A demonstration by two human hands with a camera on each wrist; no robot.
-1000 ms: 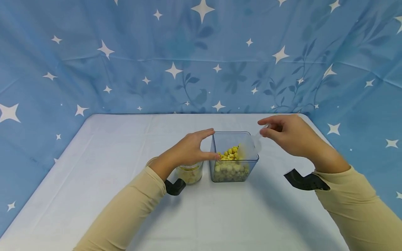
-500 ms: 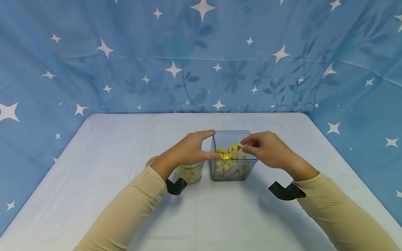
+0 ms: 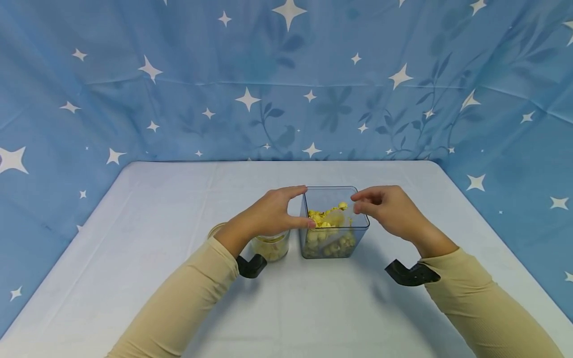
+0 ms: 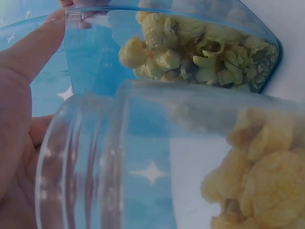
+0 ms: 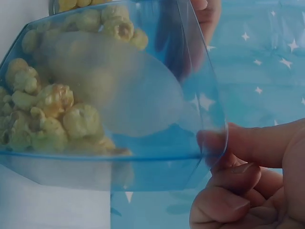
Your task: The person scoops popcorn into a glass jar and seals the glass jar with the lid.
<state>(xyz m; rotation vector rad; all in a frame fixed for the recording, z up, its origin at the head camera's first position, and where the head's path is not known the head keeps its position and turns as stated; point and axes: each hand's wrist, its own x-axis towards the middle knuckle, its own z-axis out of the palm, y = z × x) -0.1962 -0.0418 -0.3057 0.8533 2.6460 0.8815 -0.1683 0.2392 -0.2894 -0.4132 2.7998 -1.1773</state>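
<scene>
Just beneath the left hand [image 3: 273, 211], a clear jar [image 3: 270, 248] of pale popcorn [image 4: 267, 186] stands on the desk [image 3: 286, 318]. That hand is spread, thumb and fingers at the left rim of a see-through container [image 3: 330, 194] of yellow popcorn [image 3: 319, 217] between the 2 hands; at its right rim the right hand [image 3: 391, 209] pinches a frosted scoop [image 5: 143, 93] inside it.

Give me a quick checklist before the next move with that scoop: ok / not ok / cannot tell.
1. Box upright on table: ok.
2. Left grip at box: ok, touching its left side.
3. Right grip on scoop: ok, pinching the handle end.
4. Scoop clear of box: not ok, blade is inside.
5. Scoop loaded: cannot tell, popcorn shows only hazily through it.
6. Jar clear of box: ok, small gap in head view.
</scene>
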